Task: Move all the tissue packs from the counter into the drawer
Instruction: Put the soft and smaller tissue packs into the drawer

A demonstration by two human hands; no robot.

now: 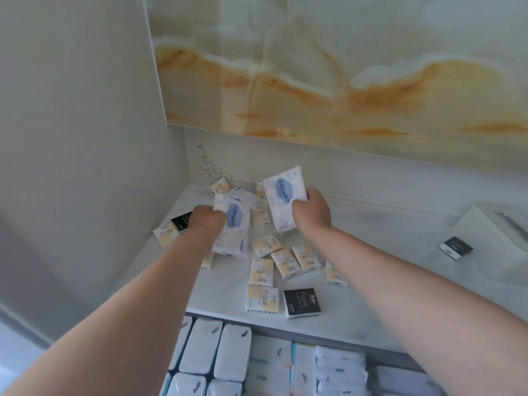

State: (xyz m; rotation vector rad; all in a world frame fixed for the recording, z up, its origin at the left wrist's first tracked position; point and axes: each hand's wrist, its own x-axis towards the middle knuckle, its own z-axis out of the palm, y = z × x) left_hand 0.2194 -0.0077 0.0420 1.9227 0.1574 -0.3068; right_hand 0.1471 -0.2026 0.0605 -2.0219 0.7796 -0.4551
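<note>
Marbled wall panel (314, 67) ran behind the pale counter (385, 281). Below the counter's front edge the drawer (343, 342) stood open, already packed with rows of white wrapped packs (203, 347). The person reached both bare arms over the counter toward its back left corner. Left hand (207, 221) was clenched round the top end of a white-and-blue tissue pack (233, 232), which hung down over the pile; couldn't tell if its lower end touched the counter. Right hand (313, 210) gripped a second white-and-blue pack (281, 195) by its right side, tilted and held clear above the counter. A third pack (240, 194) of the same sort lay behind, between the two hands. Small cream packs (283, 264) marked "Face" lay scattered from the back left corner down to the front edge, several touching each other. One front cream pack (262, 298) sat at the front edge, just beside a small black pack (301, 302). Another black pack (181, 221) lay near the left edge, partly hidden by the left hand. A far black pack (456, 247) sat well apart toward the right edge. White cable (207, 167) hung in the back left corner.
</note>
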